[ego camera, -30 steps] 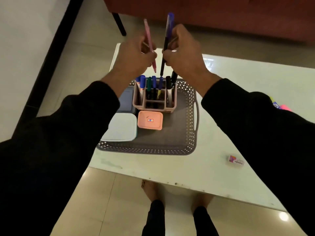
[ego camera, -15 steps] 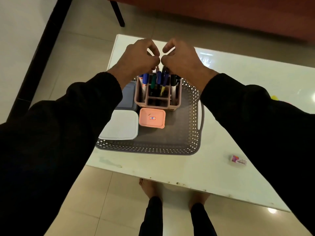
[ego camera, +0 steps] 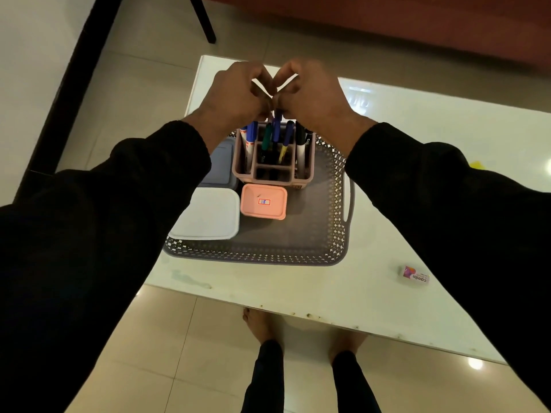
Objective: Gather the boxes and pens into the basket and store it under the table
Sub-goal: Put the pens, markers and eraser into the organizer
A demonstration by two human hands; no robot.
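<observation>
A grey perforated basket [ego camera: 253,258] sits on the white table [ego camera: 298,293]. Inside it stand a pink pen holder [ego camera: 274,177] with several pens, a peach box [ego camera: 264,202], a white box [ego camera: 207,214] and a grey-blue box [ego camera: 219,165]. Both hands hover just above the holder, fingertips curled and meeting. My right hand [ego camera: 313,96] pinches the top of a blue pen [ego camera: 277,126] standing in the holder. My left hand [ego camera: 238,93] pinches a pink pen whose shaft is almost wholly hidden under the fingers.
A small eraser [ego camera: 414,275] lies on the table to the basket's right, and a yellow object [ego camera: 477,164] peeks out behind my right sleeve. A dark furniture leg [ego camera: 205,19] stands beyond the table. My feet are at the table's near edge.
Both hands have come down from above the table, lowering the pink and blue pens into the pen holder. The fingers now sit low over the pen tops.
</observation>
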